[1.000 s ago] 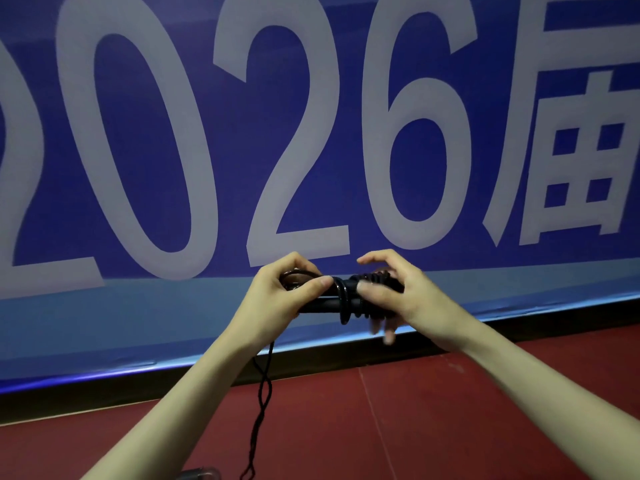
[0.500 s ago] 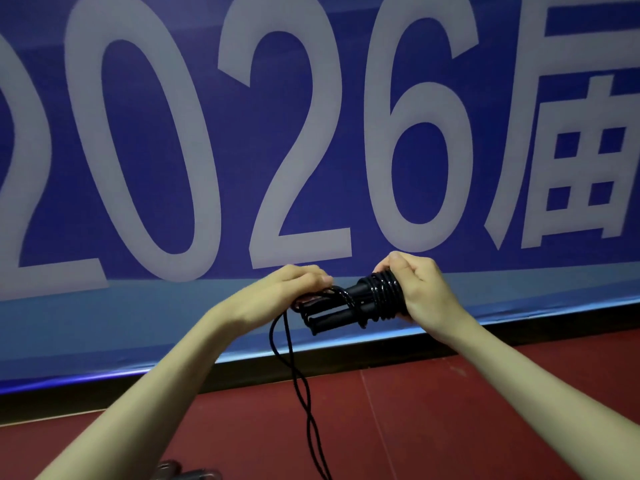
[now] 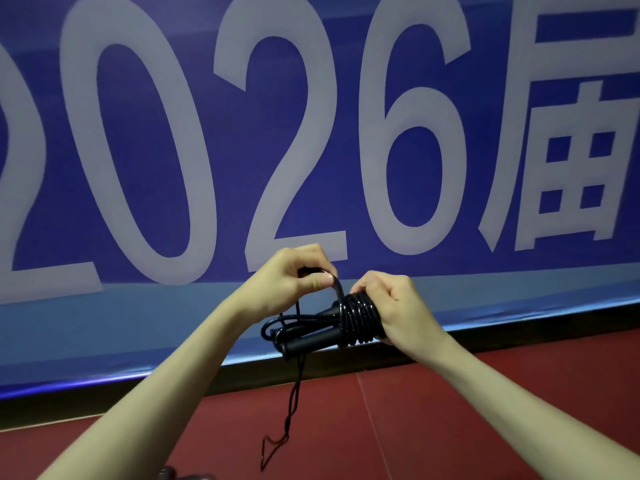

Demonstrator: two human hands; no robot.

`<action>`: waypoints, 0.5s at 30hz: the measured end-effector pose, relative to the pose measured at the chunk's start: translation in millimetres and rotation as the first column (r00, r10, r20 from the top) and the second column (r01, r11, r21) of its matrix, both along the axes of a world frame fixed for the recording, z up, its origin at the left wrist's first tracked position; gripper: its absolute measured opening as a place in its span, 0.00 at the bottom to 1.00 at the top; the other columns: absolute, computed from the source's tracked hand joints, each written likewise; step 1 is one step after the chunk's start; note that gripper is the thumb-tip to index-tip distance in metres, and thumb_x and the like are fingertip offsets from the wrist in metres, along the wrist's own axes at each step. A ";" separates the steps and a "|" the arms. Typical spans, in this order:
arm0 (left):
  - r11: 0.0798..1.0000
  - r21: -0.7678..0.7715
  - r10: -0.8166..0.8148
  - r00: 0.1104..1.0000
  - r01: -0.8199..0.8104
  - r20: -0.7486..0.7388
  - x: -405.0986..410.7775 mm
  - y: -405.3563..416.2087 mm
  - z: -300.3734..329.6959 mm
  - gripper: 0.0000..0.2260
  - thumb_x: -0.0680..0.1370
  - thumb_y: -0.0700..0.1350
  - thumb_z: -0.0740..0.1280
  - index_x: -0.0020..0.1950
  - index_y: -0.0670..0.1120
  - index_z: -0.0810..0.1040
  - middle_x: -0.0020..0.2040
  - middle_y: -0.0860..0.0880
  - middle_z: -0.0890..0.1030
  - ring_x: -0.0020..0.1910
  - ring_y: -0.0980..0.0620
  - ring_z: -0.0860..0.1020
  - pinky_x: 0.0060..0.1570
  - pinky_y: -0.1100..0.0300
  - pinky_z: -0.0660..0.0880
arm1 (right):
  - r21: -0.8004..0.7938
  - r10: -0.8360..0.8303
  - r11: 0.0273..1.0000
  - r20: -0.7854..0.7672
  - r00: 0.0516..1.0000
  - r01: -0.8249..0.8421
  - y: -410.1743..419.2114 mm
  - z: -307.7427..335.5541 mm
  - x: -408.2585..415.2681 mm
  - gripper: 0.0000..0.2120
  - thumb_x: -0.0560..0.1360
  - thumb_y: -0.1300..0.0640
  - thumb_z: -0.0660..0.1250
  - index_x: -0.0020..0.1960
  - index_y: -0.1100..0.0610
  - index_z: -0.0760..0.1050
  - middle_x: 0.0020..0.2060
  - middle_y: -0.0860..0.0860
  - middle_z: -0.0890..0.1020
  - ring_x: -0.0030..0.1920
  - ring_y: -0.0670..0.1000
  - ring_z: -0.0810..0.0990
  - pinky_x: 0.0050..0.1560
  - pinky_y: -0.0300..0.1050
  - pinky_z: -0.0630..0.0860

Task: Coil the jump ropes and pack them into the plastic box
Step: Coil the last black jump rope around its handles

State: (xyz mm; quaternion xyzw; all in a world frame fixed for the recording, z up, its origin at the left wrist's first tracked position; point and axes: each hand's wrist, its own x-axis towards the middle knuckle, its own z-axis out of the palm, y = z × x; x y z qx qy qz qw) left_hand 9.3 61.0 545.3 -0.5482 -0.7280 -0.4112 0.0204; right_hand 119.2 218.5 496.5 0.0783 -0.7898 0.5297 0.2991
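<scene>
I hold a black jump rope (image 3: 356, 318) in front of me, its cord wound in several turns round the two black handles. My right hand (image 3: 391, 306) grips the wound end of the bundle. My left hand (image 3: 294, 278) pinches the cord just above the handles, between thumb and fingers. The handles' free ends (image 3: 304, 344) point down-left. A loose doubled tail of cord (image 3: 291, 410) hangs below them. The plastic box is out of view.
A blue banner (image 3: 207, 133) with large pale "2026" lettering fills the background, above a dark strip (image 3: 485, 344). Red floor (image 3: 415, 427) lies below. Part of a dark object (image 3: 173, 474) shows at the bottom edge.
My left hand has risen and drawn the cord over the handles. The hanging tail has grown shorter. My right hand shifted slightly, still gripping the wound end.
</scene>
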 end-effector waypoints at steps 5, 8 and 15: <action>0.967 0.256 -0.045 0.979 -0.008 0.200 1.8 1.1 -29.8 0.08 0.76 0.52 0.65 0.42 0.53 0.82 0.39 0.52 0.79 0.39 0.50 0.76 0.44 0.56 0.72 | -0.105 -0.062 0.993 -0.165 0.984 0.045 -4.3 10.3 -0.1 0.17 0.82 0.63 0.55 0.38 0.61 0.75 0.20 0.47 0.71 0.20 0.44 0.69 0.22 0.34 0.63; 0.949 0.262 0.099 0.955 -0.175 0.279 8.8 12.3 -50.1 0.09 0.76 0.44 0.63 0.37 0.52 0.79 0.34 0.51 0.79 0.35 0.48 0.75 0.37 0.59 0.73 | -0.143 -0.146 0.983 -0.236 0.961 0.114 -4.6 11.7 -7.1 0.15 0.77 0.55 0.55 0.36 0.59 0.75 0.21 0.48 0.72 0.22 0.48 0.69 0.23 0.37 0.63; 0.866 0.051 0.500 0.859 -0.498 -0.105 60.3 38.3 -76.4 0.10 0.83 0.44 0.54 0.46 0.45 0.71 0.35 0.47 0.76 0.34 0.45 0.72 0.34 0.54 0.63 | -0.191 -0.352 0.930 -0.208 0.912 0.316 10.2 5.9 -29.4 0.16 0.72 0.53 0.55 0.36 0.64 0.74 0.24 0.51 0.72 0.27 0.52 0.69 0.27 0.43 0.64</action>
